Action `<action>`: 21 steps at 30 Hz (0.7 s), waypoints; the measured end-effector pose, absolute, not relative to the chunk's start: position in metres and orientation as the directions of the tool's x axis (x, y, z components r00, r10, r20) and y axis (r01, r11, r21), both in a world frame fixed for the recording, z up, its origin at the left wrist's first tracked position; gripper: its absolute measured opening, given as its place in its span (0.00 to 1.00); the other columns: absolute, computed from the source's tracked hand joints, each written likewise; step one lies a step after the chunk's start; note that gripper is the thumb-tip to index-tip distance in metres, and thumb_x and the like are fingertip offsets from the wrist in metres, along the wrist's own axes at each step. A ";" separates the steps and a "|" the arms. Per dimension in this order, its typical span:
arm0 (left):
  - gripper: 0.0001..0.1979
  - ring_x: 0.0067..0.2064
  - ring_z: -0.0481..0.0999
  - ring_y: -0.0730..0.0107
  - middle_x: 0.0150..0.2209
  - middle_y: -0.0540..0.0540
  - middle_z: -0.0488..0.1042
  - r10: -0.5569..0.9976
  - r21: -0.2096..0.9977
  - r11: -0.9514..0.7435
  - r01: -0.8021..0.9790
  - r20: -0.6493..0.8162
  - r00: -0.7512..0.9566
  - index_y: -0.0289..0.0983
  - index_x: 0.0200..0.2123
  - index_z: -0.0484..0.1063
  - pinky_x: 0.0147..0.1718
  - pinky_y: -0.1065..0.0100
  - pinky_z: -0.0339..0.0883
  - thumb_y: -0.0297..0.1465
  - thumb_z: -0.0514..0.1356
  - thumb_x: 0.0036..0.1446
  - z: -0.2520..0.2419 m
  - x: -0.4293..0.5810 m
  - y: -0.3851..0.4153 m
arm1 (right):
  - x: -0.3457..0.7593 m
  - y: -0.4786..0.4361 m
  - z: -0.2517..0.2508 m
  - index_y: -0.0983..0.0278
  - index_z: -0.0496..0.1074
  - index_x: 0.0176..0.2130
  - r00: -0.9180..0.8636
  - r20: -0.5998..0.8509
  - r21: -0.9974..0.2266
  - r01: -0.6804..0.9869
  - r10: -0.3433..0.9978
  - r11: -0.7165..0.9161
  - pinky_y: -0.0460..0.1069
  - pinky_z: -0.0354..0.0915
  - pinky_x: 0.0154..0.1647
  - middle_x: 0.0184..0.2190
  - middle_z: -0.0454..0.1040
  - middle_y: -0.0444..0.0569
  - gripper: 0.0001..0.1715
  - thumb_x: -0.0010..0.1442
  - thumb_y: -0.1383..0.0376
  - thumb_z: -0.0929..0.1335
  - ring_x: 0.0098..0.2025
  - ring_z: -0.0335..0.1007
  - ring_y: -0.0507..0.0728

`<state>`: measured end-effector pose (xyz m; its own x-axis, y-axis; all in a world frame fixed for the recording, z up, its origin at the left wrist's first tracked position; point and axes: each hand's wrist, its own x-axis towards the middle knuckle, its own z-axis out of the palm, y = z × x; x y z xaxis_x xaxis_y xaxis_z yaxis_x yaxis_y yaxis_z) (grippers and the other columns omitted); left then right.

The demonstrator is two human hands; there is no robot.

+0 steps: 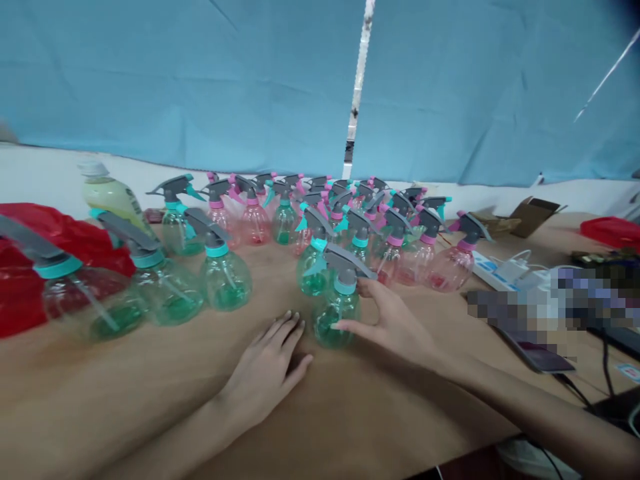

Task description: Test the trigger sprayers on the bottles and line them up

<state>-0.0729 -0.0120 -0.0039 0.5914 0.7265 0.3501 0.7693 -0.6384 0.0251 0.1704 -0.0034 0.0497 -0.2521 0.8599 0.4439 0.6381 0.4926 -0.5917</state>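
My right hand [393, 320] grips a green spray bottle [336, 320] from its right side, thumb across the front of the clear round body. The bottle stands upright, with a grey trigger head and a turquoise collar; the fingers behind it are partly hidden. Flat on the table, to the left of that bottle, lies my left hand [273, 357], fingers stretched out and holding nothing. Close behind the gripped bottle is another green spray bottle [310, 270]. Farther left stands a separate green spray bottle [226, 280], with two more beside it.
Several pink spray bottles [453, 267] and green ones crowd the back of the wooden table [200, 407]. At left are a red plastic bag [30, 267] and a drink bottle [107, 193]. A phone [530, 340], power strip [487, 270] and cables lie at right, before an open cardboard box [535, 217].
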 end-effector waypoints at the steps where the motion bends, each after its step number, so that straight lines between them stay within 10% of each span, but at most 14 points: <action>1: 0.22 0.59 0.64 0.55 0.57 0.39 0.67 0.732 0.029 -0.628 0.778 0.362 0.577 0.33 0.55 0.65 0.55 0.55 0.60 0.40 0.47 0.65 -0.003 -0.082 -0.014 | 0.162 -0.002 0.052 0.61 0.62 0.51 -0.263 0.447 -0.577 0.646 0.855 0.500 0.63 0.65 0.49 0.47 0.71 0.55 0.35 0.50 0.47 0.71 0.51 0.68 0.65; 21: 0.17 0.54 0.69 0.56 0.51 0.40 0.72 0.751 0.041 -0.586 0.810 0.403 0.523 0.33 0.51 0.68 0.51 0.57 0.66 0.33 0.48 0.64 -0.001 -0.125 -0.030 | 0.053 0.067 0.057 0.66 0.59 0.55 -0.288 0.531 -0.545 0.604 0.797 0.581 0.60 0.58 0.57 0.55 0.65 0.61 0.34 0.56 0.53 0.69 0.58 0.60 0.64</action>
<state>-0.1250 -0.0300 -0.0006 0.5227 0.7510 0.4034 0.8096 -0.5855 0.0410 0.0529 0.0671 0.0572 -0.2877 0.7968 0.5314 0.6044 0.5814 -0.5447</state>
